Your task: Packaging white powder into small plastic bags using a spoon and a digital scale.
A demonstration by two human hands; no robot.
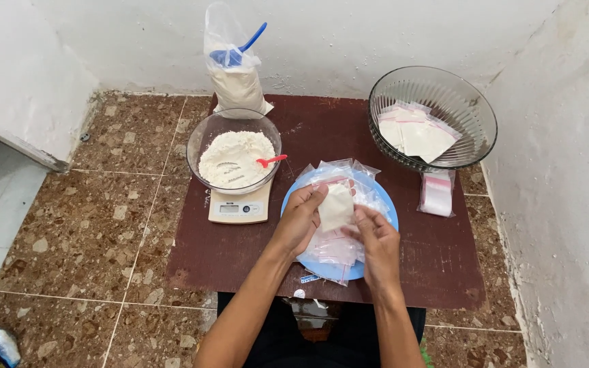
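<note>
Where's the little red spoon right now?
The red spoon lies in the flour inside the glass bowl on the scale, left of the blue plate.

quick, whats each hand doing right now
Left hand: closed on the left edge of a small filled plastic bag.
Right hand: fingers pinching the same bag's right lower edge, above the blue plate.

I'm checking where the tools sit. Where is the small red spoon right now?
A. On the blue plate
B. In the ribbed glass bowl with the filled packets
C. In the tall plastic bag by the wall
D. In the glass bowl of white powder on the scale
D: the red spoon rests in the powder of the glass bowl that stands on the scale.
</note>
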